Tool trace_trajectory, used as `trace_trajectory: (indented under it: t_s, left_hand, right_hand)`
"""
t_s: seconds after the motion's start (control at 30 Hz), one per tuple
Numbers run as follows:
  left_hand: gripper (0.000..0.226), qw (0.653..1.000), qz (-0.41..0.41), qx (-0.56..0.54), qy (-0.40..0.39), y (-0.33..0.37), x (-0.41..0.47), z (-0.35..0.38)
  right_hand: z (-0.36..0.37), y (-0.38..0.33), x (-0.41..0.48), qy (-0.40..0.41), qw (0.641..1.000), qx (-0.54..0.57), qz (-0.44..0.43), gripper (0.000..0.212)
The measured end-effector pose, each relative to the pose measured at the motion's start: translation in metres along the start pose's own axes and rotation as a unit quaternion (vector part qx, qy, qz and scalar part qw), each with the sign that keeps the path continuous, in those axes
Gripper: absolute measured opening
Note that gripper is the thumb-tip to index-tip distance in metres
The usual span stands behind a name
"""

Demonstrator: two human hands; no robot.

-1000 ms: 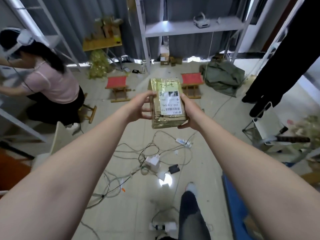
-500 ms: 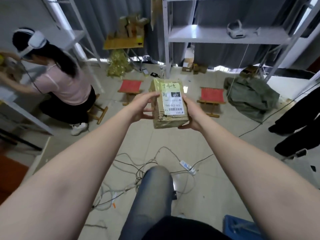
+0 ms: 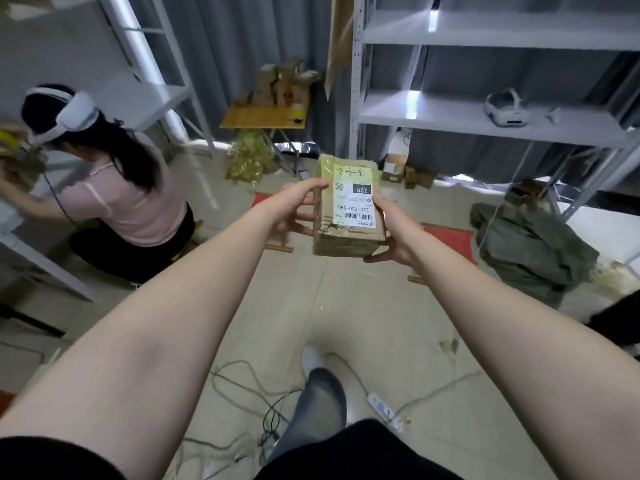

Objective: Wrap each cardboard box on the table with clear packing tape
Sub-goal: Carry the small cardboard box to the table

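Note:
I hold a small cardboard box (image 3: pixel 348 209) out in front of me at arm's length, above the floor. It is glossy with clear tape and carries a white shipping label with a barcode and handwriting. My left hand (image 3: pixel 294 206) grips its left side, thumb on top and fingers curled beneath. My right hand (image 3: pixel 391 233) cups the right side and lower corner. No tape roll is in sight.
A grey metal shelf rack (image 3: pixel 485 112) with a white headset stands ahead right. A seated person in a pink top (image 3: pixel 121 202) works at left. Red stools (image 3: pixel 448 239), a green bundle (image 3: pixel 533 254), a small yellow table (image 3: pixel 265 116) with boxes and floor cables (image 3: pixel 273 414) lie around.
I have walked forward across the floor with the box held in both hands. The shelf rack, the seated person and the stools have come closer. My grip looks the same.

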State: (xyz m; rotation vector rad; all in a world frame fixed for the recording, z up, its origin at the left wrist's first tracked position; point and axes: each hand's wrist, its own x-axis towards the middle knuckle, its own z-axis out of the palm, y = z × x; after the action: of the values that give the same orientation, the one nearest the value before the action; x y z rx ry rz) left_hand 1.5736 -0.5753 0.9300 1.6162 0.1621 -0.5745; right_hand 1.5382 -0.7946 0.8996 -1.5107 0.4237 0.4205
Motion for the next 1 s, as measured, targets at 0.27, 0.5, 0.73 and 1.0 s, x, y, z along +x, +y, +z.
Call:
trace_trajectory:
  t_s: [0.27,0.5,0.73,1.0]
  left_hand:
    - [0.047,0.997,0.014,-0.023,0.069,0.074,0.153,-0.153]
    - [0.055,0.995,0.017,-0.041,0.094,0.138,0.217,-0.253]
    - [0.039,0.986,0.039,-0.087,0.138,0.177,0.254,-0.322]
    - [0.053,0.987,0.035,-0.107,0.117,0.224,0.370,-0.380]
  right_hand:
    - [0.110,-0.131,0.202,-0.066,0.997,-0.033,0.007,0.055]
    - [0.178,-0.218,0.304,-0.092,0.994,-0.050,-0.018,0.050]
    - [0.237,-0.275,0.382,-0.128,0.989,-0.033,-0.060,0.062]
    - [0.255,-0.325,0.496,-0.139,0.982,0.082,-0.096,0.057]
